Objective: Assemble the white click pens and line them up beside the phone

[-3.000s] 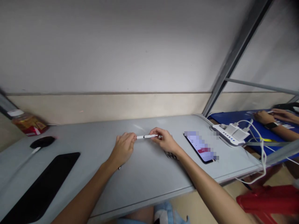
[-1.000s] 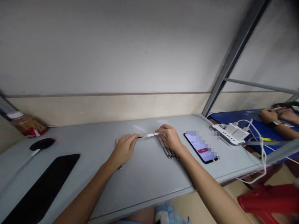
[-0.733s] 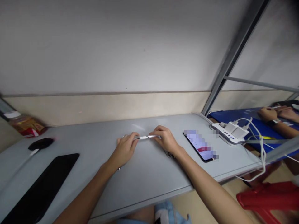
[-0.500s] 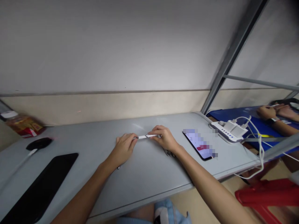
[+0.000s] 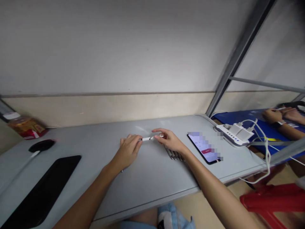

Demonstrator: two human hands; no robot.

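A slim white pen [image 5: 147, 138] with black marks lies level between my two hands, above the grey desk [image 5: 147, 171]. My left hand [image 5: 130, 148] is closed round its left end, thumb and fingers pressed together. At the other end, the thumb of my right hand [image 5: 170, 140] rests against the pen, with its index finger lifted away. A shiny silver part shows between the right thumb and fingers, seemingly the pen's end. Several more pens [image 5: 175, 155] with silver tips lie side by side, partly under my right hand and wrist. A small dark tip pokes out below my left wrist.
Right of my hands lies a lit phone [image 5: 203, 148], beyond it a white power strip [image 5: 232, 135] with cables. At left are a black slab-like object [image 5: 45, 190], a round black puck [image 5: 41, 145] and a bottle [image 5: 27, 126]. Another person's hands [image 5: 276, 116] are at the far right.
My right index finger has lifted off the pen, where it was pinching with the thumb. The row of pens beneath that hand shows more. The view has shifted slightly.
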